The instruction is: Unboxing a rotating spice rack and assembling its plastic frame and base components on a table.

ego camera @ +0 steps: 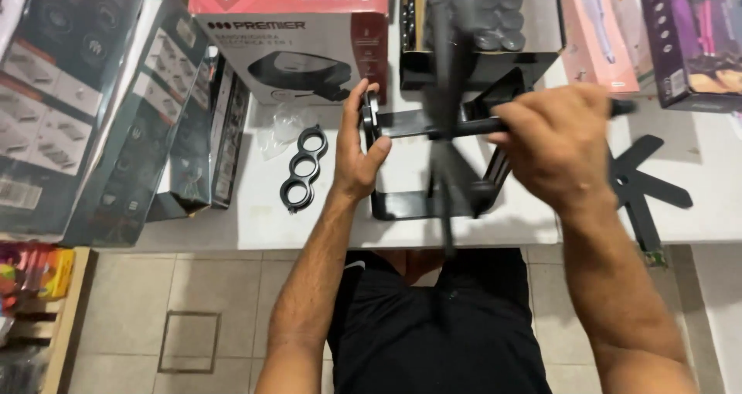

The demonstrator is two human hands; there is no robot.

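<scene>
Single head-worn view, aimed steeply downward

The white table is seen from close above, its far edge toward the frame top; the tiled floor is taken in along the bottom.

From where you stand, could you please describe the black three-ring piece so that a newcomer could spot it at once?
Start at the white table and find the red-and-white appliance box at its back edge. Just in front of it, left of the left hand, lies the black three-ring piece. It alone is a flat strip of three joined rings, untouched by either hand.
</scene>
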